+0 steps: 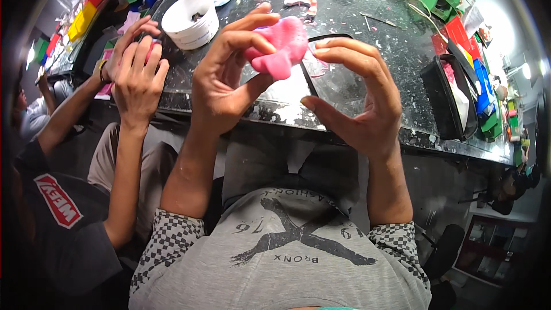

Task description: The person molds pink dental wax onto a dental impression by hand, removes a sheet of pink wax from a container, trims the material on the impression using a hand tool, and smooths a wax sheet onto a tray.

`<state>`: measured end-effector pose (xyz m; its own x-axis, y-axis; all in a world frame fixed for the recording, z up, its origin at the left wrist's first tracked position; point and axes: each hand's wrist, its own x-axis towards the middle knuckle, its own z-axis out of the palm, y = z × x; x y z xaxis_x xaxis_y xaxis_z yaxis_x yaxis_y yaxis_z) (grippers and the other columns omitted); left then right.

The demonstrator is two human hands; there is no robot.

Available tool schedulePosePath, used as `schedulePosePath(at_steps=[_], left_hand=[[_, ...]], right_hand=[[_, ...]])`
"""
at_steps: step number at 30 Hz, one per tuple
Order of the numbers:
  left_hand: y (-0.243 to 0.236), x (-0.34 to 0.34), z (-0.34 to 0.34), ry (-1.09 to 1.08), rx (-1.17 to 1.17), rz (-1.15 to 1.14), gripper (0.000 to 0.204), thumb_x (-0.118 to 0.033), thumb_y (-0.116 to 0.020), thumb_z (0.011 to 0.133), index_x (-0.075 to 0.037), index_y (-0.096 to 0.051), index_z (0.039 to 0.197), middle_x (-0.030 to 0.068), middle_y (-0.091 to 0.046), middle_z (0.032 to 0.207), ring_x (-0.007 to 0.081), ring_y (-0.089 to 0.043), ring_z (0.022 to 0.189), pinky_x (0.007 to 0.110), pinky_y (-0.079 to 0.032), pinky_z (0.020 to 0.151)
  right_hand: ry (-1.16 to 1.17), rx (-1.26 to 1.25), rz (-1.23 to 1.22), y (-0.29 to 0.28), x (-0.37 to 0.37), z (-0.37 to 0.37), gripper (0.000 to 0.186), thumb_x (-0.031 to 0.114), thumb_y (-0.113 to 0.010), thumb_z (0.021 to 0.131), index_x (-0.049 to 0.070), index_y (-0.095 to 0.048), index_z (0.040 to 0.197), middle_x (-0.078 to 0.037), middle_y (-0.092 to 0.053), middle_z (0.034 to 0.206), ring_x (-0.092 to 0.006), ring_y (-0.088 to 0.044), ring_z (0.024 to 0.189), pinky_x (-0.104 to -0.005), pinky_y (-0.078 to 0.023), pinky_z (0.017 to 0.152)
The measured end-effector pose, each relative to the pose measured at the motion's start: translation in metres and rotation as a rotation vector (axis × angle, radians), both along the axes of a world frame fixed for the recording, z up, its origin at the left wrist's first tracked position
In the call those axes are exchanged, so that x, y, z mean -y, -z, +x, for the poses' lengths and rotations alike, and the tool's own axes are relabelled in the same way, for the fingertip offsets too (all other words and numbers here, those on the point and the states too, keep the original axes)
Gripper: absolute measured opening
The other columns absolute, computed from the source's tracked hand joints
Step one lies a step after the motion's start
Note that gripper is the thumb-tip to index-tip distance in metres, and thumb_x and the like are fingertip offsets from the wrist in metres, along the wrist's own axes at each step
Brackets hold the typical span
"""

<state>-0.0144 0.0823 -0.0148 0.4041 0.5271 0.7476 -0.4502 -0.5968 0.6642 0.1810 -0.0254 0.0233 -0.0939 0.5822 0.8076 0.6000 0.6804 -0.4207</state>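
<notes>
**Pink piece in left-hand grasp; right hand free beside it**

Obs.: The pink piece [288, 43] is held up over the near part of the dark table [404, 103]. The left hand [221, 89] is clamped on it, fingers over its upper left side, thumb below. The right hand [370, 97] holds nothing visible; its thumb and fingers are spread, fingertips just beside the piece, no contact seen. The two hands are apart. The piece looks smooth, with a rounded lobe at its lower side.

Handling (judgement): The material seems soft, so left-hand pressure is best light and spread over several fingers; a hard pinch may leave dents. Bring the right hand to the exposed right edge with flat pads, thumb opposing, and use small presses, turning the piece between them. Support the lobe from beneath, as it could sag or stretch. Hold the work clear of the tabletop, where pale specks could stick to it. On the left, the white tub [189, 31] and a co-worker's hands [138, 83] limit elbow room; avoid wide swings that way.
</notes>
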Motion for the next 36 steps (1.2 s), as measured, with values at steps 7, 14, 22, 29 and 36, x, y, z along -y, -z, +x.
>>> schedulePosePath(at_steps=[7, 14, 22, 29, 36], left_hand=[[0.0, -0.003, -0.002, 0.204, -0.12, -0.101, 0.039, 0.015, -0.068, 0.082, -0.001, -0.061, 0.117, 0.0183, -0.048, 0.148, 0.0259, -0.04, 0.146, 0.039, -0.038, 0.119], [0.0, 0.001, -0.002, 0.217, -0.168, -0.199, 0.044, 0.017, -0.062, 0.078, -0.003, -0.061, 0.117, 0.0167, -0.048, 0.148, 0.0252, -0.042, 0.145, 0.039, -0.041, 0.118], [-0.001, 0.002, 0.0, 0.18, -0.191, -0.159, 0.047, 0.019, -0.06, 0.076, -0.003, -0.06, 0.117, 0.0166, -0.048, 0.149, 0.0252, -0.042, 0.145, 0.039, -0.04, 0.118], [-0.002, 0.004, -0.001, 0.211, -0.158, -0.257, 0.045, 0.017, -0.06, 0.077, -0.003, -0.061, 0.117, 0.0167, -0.047, 0.149, 0.0248, -0.042, 0.145, 0.039, -0.039, 0.119], [0.001, 0.001, -0.003, 0.228, -0.159, -0.231, 0.044, 0.016, -0.06, 0.077, -0.002, -0.058, 0.118, 0.0158, -0.048, 0.148, 0.0249, -0.044, 0.143, 0.039, -0.042, 0.117]], right_hand=[[-0.034, 0.133, 0.017, -0.006, -0.02, 0.005, 0.049, 0.011, -0.088, 0.073, 0.01, -0.073, 0.119, -0.01, -0.072, 0.117, -0.0266, -0.069, 0.109, -0.0373, -0.056, 0.093], [-0.091, 0.131, 0.116, -0.002, -0.028, 0.001, 0.035, 0.009, -0.085, 0.076, 0.011, -0.077, 0.111, -0.006, -0.076, 0.107, -0.0246, -0.073, 0.096, -0.0358, -0.058, 0.084], [-0.007, 0.199, 0.23, 0.003, -0.032, -0.004, 0.03, 0.012, -0.083, 0.08, 0.01, -0.077, 0.109, -0.007, -0.075, 0.096, -0.0259, -0.072, 0.087, -0.0357, -0.056, 0.076], [0.029, 0.185, 0.217, -0.002, -0.03, -0.011, 0.031, 0.015, -0.083, 0.08, 0.012, -0.078, 0.11, -0.006, -0.075, 0.097, -0.0249, -0.073, 0.088, -0.0366, -0.056, 0.079], [-0.106, 0.188, 0.16, -0.013, -0.032, -0.002, 0.029, 0.014, -0.083, 0.08, 0.013, -0.079, 0.109, -0.005, -0.077, 0.101, -0.0223, -0.075, 0.092, -0.0407, -0.057, 0.092]])
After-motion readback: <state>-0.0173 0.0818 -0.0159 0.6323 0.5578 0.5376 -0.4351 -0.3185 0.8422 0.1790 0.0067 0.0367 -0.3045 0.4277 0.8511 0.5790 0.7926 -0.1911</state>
